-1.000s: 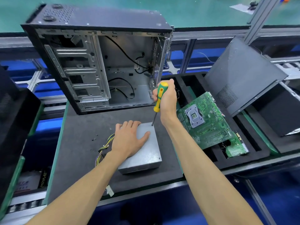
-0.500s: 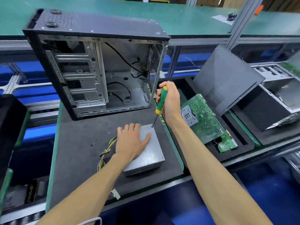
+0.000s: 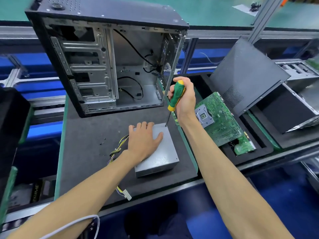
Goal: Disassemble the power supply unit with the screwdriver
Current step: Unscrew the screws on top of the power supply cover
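A grey metal power supply unit (image 3: 161, 155) lies flat on the dark foam mat (image 3: 89, 135), with its bundle of coloured wires (image 3: 118, 149) trailing off its left side to a white plug (image 3: 127, 195). My left hand (image 3: 144, 141) rests flat on the unit's top, fingers straight. My right hand (image 3: 183, 99) grips the green and yellow screwdriver (image 3: 176, 98) nearly upright. Its tip touches the unit's far right corner.
An empty open computer case (image 3: 107, 57) stands behind the unit. A green motherboard (image 3: 219, 118) lies in a foam tray to the right, below a leaning black side panel (image 3: 246, 75). Small screws (image 3: 103, 141) lie on the mat to the left.
The view has shifted a little, but both hands keep their places: left hand flat on the unit, screwdriver tip at the same corner. The screwdriver handle stands slightly more upright.
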The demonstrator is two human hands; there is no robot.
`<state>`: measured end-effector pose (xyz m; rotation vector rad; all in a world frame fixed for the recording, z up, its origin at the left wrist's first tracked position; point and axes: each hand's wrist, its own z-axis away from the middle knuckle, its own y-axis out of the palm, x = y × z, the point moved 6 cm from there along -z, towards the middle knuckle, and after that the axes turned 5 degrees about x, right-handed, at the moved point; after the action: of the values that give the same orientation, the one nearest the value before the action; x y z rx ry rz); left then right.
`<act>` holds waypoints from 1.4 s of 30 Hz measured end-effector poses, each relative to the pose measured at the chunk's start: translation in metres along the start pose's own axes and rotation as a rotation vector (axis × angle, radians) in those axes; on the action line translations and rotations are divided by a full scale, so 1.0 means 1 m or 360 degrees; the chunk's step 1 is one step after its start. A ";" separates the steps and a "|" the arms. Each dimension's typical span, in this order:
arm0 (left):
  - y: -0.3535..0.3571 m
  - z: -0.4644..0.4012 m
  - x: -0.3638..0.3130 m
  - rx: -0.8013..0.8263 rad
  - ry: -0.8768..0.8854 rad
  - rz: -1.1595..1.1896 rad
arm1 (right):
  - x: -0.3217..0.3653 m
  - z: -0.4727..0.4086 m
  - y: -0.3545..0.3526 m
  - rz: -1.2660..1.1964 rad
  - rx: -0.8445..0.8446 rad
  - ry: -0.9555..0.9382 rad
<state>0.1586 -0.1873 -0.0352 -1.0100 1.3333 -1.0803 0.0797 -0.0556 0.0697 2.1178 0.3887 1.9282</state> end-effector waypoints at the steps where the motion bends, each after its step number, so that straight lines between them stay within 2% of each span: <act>1: -0.001 -0.003 0.000 0.0024 0.0017 0.0034 | 0.000 0.000 0.000 0.0020 0.0010 -0.0006; 6: -0.005 -0.015 -0.009 0.0125 0.0217 0.0428 | 0.000 -0.001 -0.005 0.0206 -0.0050 -0.0101; 9: -0.008 -0.011 -0.016 0.0079 0.0339 0.0572 | 0.000 0.000 -0.011 0.0255 -0.0119 -0.0070; 13: -0.008 -0.006 -0.023 0.0020 0.0453 0.0678 | -0.001 -0.001 -0.017 0.0074 -0.0091 0.0002; 17: -0.010 -0.012 -0.023 0.0010 0.0412 0.0754 | -0.001 0.002 -0.015 -0.0030 -0.0097 0.0049; 24: -0.009 -0.019 -0.020 -0.0026 0.0343 0.0785 | 0.007 0.004 -0.015 0.0396 -0.0135 -0.0028; 30: -0.009 -0.021 -0.021 -0.0090 0.0253 0.0791 | 0.010 0.004 -0.002 0.0126 -0.0108 0.0023; 36: -0.010 -0.023 -0.020 -0.0079 0.0199 0.0826 | 0.009 0.011 0.010 0.0477 0.0010 -0.0105; 42: -0.013 -0.021 -0.020 -0.0125 0.0188 0.0870 | 0.009 0.013 0.014 0.0340 0.0050 -0.0156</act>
<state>0.1381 -0.1700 -0.0187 -0.5846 1.6342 -0.6819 0.0937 -0.0655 0.0821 2.3477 0.1808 1.9285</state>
